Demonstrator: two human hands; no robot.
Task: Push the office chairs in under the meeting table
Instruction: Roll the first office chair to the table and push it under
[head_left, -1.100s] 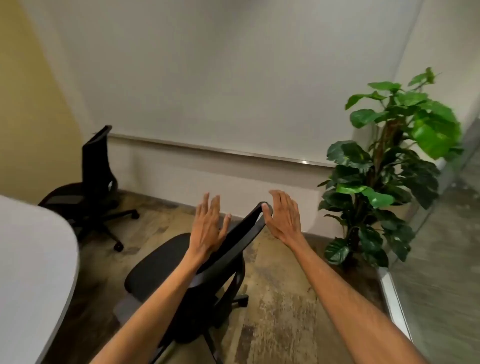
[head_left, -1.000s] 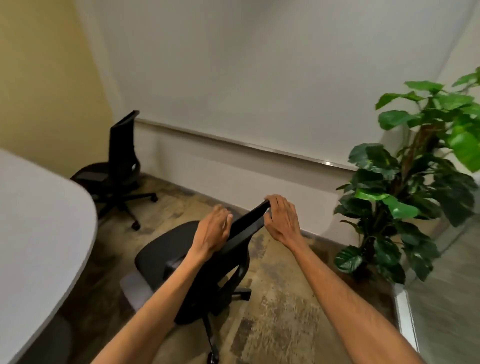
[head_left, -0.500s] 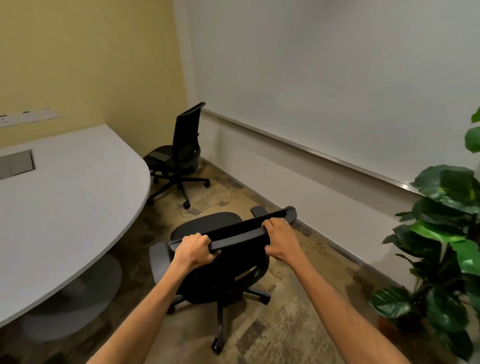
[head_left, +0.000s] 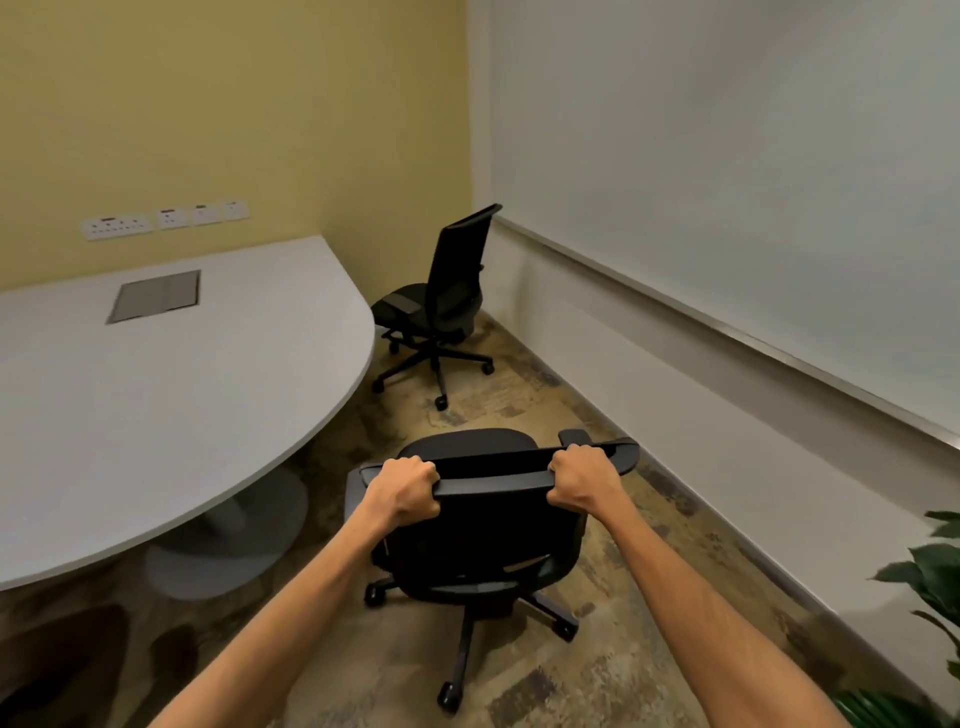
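A black office chair (head_left: 483, 540) stands on castors right in front of me, its back toward me. My left hand (head_left: 402, 488) grips the left end of its top rail, and my right hand (head_left: 582, 480) grips the right end. The white meeting table (head_left: 156, 405) with a rounded end lies to the left, its edge apart from the chair. A second black office chair (head_left: 441, 306) stands in the far corner, beside the table's rounded end and turned left.
The table rests on a round grey pedestal base (head_left: 228, 540). A white wall with a metal rail (head_left: 727, 332) runs along the right. Leaves of a potted plant (head_left: 924, 587) show at the lower right. A grey hatch (head_left: 156, 296) is set in the tabletop.
Both hands went from open above the chair's back to gripping its top rail. The chair and my view have swung left, bringing the table and the far chair into fuller view.
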